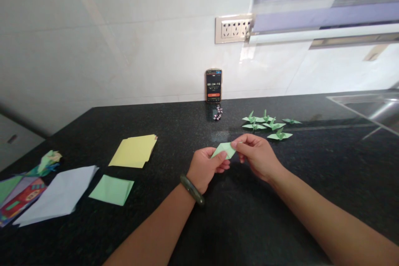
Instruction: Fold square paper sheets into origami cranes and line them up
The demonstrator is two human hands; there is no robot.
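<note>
A small piece of folded light-green paper [225,148] is held between my two hands, over the dark counter. My left hand [208,166] grips its left side, thumb on top and fingers beneath. At its right edge, my right hand [257,153] pinches the paper between thumb and fingertips. The fold's exact shape is partly hidden by my thumbs. Behind my right hand stand several folded green paper cranes [279,134] in a loose group. To the left of my hands lies a stack of green paper squares [112,190].
Yellow paper [134,151], white paper [59,195] and a colourful packet [26,199] lie on the left of the black counter [174,120]. A phone [213,86] showing a timer leans on the wall, with a beaded strap [218,113] below. A sink [370,106] is at far right.
</note>
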